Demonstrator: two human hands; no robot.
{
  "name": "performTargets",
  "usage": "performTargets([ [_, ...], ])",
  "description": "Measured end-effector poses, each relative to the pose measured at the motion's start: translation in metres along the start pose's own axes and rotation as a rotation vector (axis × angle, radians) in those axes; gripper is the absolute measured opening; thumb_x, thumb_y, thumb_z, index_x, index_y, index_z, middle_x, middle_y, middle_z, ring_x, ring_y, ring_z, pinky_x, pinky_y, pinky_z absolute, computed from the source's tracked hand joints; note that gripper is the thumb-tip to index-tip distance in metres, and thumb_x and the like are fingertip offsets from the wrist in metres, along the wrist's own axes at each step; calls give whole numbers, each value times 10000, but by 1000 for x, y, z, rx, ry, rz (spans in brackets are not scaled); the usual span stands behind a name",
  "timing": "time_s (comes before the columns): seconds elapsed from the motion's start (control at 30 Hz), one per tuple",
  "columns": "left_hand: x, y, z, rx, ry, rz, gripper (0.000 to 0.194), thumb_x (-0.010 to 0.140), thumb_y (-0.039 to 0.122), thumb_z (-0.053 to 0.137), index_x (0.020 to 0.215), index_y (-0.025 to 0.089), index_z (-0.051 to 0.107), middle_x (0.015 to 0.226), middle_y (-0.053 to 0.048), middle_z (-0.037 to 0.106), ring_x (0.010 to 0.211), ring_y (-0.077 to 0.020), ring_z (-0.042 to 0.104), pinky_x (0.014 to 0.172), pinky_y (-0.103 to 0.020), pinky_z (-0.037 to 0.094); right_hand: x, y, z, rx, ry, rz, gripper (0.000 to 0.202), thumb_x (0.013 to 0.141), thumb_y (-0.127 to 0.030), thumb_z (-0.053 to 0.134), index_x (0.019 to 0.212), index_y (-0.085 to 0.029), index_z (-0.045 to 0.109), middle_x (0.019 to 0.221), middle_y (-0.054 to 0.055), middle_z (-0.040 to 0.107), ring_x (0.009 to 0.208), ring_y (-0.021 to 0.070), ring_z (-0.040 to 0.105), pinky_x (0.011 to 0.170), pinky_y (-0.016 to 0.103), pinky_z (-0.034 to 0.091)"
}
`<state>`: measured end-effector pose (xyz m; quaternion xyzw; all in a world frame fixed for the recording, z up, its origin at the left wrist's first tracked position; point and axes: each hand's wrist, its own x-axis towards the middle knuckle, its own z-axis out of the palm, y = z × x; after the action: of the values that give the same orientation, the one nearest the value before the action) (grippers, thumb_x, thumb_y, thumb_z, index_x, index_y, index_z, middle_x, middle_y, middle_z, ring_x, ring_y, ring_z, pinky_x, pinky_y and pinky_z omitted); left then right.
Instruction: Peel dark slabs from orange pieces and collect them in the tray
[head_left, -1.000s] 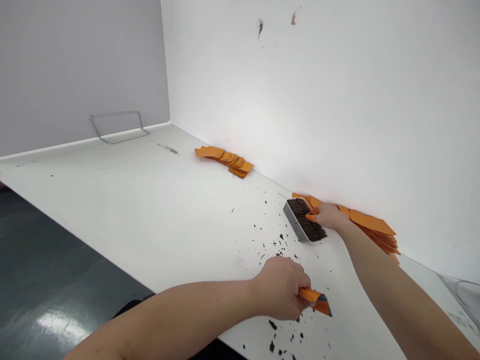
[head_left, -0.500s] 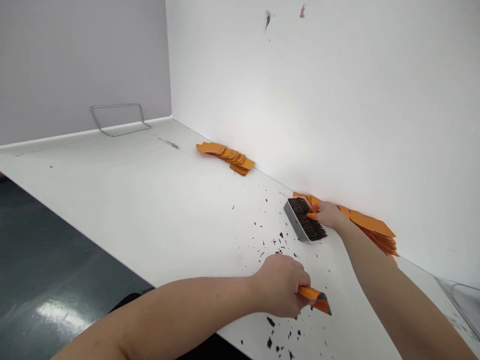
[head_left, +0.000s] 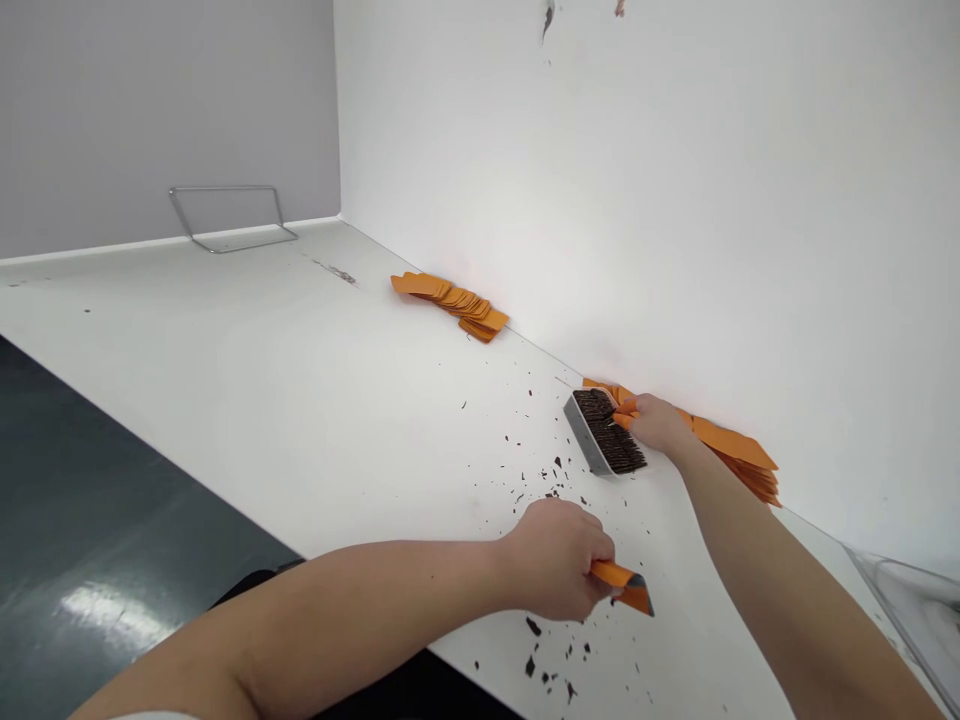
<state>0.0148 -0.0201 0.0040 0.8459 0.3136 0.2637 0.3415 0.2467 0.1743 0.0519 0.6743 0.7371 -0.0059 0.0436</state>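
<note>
the left hand [head_left: 559, 560] grips a curled orange pouch [head_left: 626, 585], on the near side of the tray [head_left: 587, 440]. the right hand [head_left: 656, 422] has its fingers at the dark strips [head_left: 619, 445] inside the tray; i cannot tell if it pinches one. the strips look brittle, so a hard pull could break them and drop crumbs. the right forearm, if it swings, might disturb the orange stack [head_left: 731, 445] beside the tray.

The white wall [head_left: 675, 220] and the worktop [head_left: 300, 400] are brightly lit, with a soft glow spread across the wall. The grey wall [head_left: 165, 100] is left dimmer, and glare is reflected off the dark floor [head_left: 112, 615]. Only soft shadows are cast; most detail is kept crisp, with wide-angle stretching seen towards the edges
</note>
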Motion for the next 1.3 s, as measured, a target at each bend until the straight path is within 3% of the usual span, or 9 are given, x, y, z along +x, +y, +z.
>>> performTargets([
  [0.2,1,-1,1,3,8,15,291,805,300,609,600,179,441,635,20,517,615,-128,426,579,-259,356,2,1,0,-106,68,-39,220,794,-313,611,953,-221,732,1038,73,695,931,269,640,703,330,490],
  [0.37,1,-2,3,-13,24,25,293,787,281,616,590,180,424,616,23,496,592,-124,402,557,-259,339,1,5,1,-208,125,-167,172,797,-297,594,835,-207,735,1219,74,635,1154,331,533,882,414,481],
  [0.47,0,-2,3,-23,37,26,303,784,280,620,584,178,417,612,24,489,589,-122,400,547,-259,330,-1,8,1,-255,141,-248,146,791,-271,599,805,-197,724,1241,73,627,1237,344,466,978,450,441],
  [0.67,0,-3,3,-29,19,7,243,785,266,621,613,175,475,664,18,544,629,-123,452,593,-254,369,-2,14,2,-283,176,-331,157,818,-263,572,787,-200,712,1258,74,617,1286,330,421,1012,461,420],
  [1.03,0,-1,1,0,4,12,227,796,256,628,631,176,494,671,11,550,651,-128,483,603,-252,391,-16,33,-19,-123,243,-241,198,763,-171,520,835,-196,703,1309,52,577,1278,284,429,1045,439,413],
  [1.3,0,-3,2,9,29,18,238,798,265,629,635,177,479,669,14,536,638,-128,460,589,-257,375,-34,39,-16,73,330,-111,222,770,-197,515,865,-220,714,1361,24,531,1218,273,479,1026,427,433],
])
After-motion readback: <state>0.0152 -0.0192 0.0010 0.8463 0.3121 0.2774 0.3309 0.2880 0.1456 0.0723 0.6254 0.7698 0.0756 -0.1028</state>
